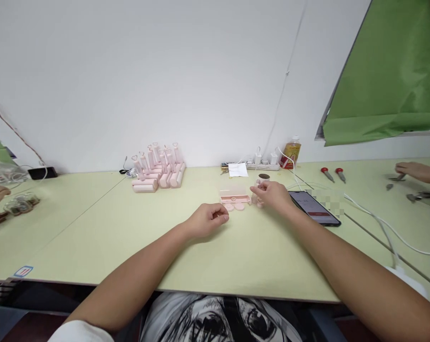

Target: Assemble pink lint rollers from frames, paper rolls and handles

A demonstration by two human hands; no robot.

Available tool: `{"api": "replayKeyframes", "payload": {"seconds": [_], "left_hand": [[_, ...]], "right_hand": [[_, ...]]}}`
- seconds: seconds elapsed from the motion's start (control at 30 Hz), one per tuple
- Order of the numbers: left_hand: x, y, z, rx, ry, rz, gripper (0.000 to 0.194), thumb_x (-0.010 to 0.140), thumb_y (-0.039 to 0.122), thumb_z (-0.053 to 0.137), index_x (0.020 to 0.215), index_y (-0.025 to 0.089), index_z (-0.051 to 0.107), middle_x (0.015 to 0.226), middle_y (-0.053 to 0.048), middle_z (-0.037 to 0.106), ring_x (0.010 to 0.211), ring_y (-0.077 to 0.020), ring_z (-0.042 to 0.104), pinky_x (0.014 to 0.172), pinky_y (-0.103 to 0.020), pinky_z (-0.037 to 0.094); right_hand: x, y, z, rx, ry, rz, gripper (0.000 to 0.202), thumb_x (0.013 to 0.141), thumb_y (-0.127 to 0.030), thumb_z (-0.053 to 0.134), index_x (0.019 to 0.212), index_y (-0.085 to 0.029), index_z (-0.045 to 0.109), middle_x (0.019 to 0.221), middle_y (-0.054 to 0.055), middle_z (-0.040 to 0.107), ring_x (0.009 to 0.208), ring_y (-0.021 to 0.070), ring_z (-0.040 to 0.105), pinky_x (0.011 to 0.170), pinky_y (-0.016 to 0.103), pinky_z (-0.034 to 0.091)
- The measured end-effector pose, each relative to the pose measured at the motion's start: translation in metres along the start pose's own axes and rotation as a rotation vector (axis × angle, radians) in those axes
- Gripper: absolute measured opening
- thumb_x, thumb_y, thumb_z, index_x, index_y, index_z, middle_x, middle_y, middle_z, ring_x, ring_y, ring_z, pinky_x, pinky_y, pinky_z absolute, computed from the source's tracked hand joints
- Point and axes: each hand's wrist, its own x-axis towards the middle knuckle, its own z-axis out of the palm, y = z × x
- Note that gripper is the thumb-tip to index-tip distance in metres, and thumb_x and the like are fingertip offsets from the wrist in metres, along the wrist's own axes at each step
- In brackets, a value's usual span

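An open pink case (pixel 232 199) with a clear lid lies on the pale green table (pixel 129 254). Two pink discs, one of them the right disc (pixel 239 207), lie in front of it. My left hand (pixel 206 220) rests just left of the discs, its fingers curled together; whatever they may hold is hidden. At the case's right end, my right hand (pixel 272 195) has its fingers closed around a small clear and pink item (pixel 258 183), whose lower part shows below the fingers.
Pink cases with clear tubes (pixel 159 171) stand back left. A phone (pixel 316 208), cables, two red-handled tools (pixel 339 174), a power strip (pixel 262 166) and a bottle (pixel 291 153) are to the right. Other people's hands show at both edges.
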Motion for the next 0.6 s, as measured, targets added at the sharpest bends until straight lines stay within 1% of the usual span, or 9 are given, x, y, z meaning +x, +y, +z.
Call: {"api": "replayKeyframes", "payload": {"seconds": [0.13,0.23,0.3,0.43,0.5,0.6], "left_hand": [[0.000,-0.001,0.000,-0.009,-0.001,0.005,0.021,0.085,0.035,0.052,0.084,0.016,0.062,0.069,0.003,0.053,0.061,-0.0092,0.042,0.058,-0.022,0.035],[0.000,-0.003,-0.001,0.002,-0.007,0.010,0.021,0.085,0.034,0.052,0.084,0.016,0.063,0.069,0.003,0.054,0.060,-0.0092,0.042,0.058,-0.022,0.036],[0.000,-0.003,0.000,0.013,-0.005,0.011,0.021,0.085,0.034,0.052,0.084,0.016,0.063,0.069,0.003,0.054,0.061,-0.0093,0.043,0.058,-0.022,0.036],[0.000,-0.002,-0.001,0.044,0.012,0.007,0.023,0.085,0.036,0.051,0.084,0.017,0.063,0.069,0.002,0.056,0.061,-0.0096,0.045,0.057,-0.022,0.036],[0.001,-0.003,-0.004,0.080,0.047,-0.004,0.023,0.085,0.037,0.050,0.084,0.018,0.063,0.070,0.002,0.058,0.060,-0.0100,0.046,0.056,-0.022,0.036],[0.007,-0.008,-0.016,0.175,0.159,-0.039,0.024,0.085,0.037,0.050,0.084,0.018,0.065,0.073,0.000,0.063,0.062,-0.0119,0.051,0.057,-0.024,0.038]], "right_hand": [[0.000,0.001,-0.004,-0.005,0.029,-0.001,0.038,0.076,-0.055,0.053,0.069,-0.020,0.066,0.066,0.004,0.065,0.065,0.0206,0.058,0.052,0.028,0.030],[0.001,0.002,-0.006,0.028,0.060,0.002,0.041,0.075,-0.056,0.055,0.084,-0.020,0.070,0.073,0.006,0.068,0.070,0.0226,0.060,0.054,0.029,0.033],[0.000,0.002,-0.007,0.048,0.078,0.000,0.044,0.074,-0.057,0.056,0.091,-0.019,0.071,0.075,0.006,0.068,0.072,0.0232,0.060,0.055,0.029,0.034],[-0.001,0.000,-0.008,0.099,0.136,-0.014,0.044,0.076,-0.055,0.055,0.096,-0.018,0.070,0.074,0.005,0.067,0.070,0.0223,0.059,0.058,0.030,0.036],[-0.002,-0.001,-0.009,0.143,0.194,-0.030,0.042,0.076,-0.051,0.056,0.096,-0.018,0.070,0.077,0.005,0.066,0.070,0.0217,0.058,0.060,0.031,0.038],[-0.006,-0.004,-0.011,0.230,0.320,-0.107,0.030,0.077,-0.043,0.057,0.088,-0.018,0.069,0.079,0.005,0.065,0.070,0.0204,0.056,0.064,0.032,0.040]]}}
